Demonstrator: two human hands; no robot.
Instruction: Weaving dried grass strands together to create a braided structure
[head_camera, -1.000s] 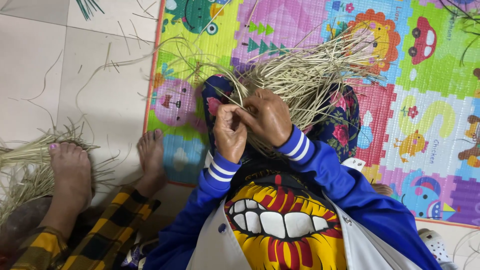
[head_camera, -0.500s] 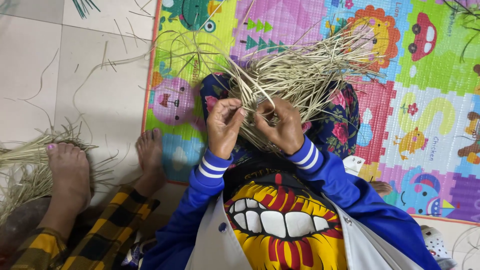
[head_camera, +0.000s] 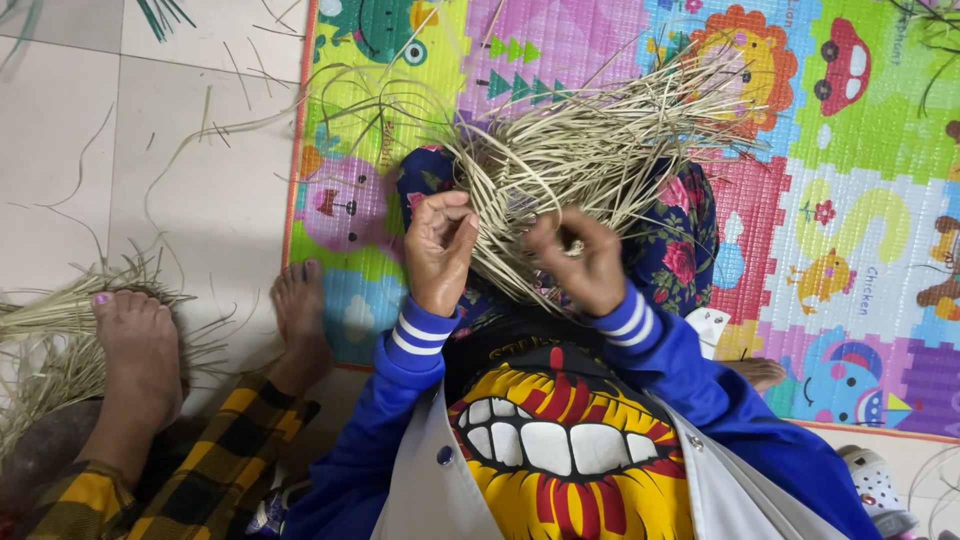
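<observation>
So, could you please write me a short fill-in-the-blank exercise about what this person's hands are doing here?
1. Both hands, the left hand and the right hand, work a bundle of dry ____ strands.
2. The person's sleeves are ____ with white stripes.
3. The colourful play mat lies on a ____ floor.
4. Another person's bare ____ rest at the left.

Missing words: straw; blue; tiled; feet

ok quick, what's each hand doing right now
left hand: closed, pinching dried straw strands
right hand: closed on the same strands
</observation>
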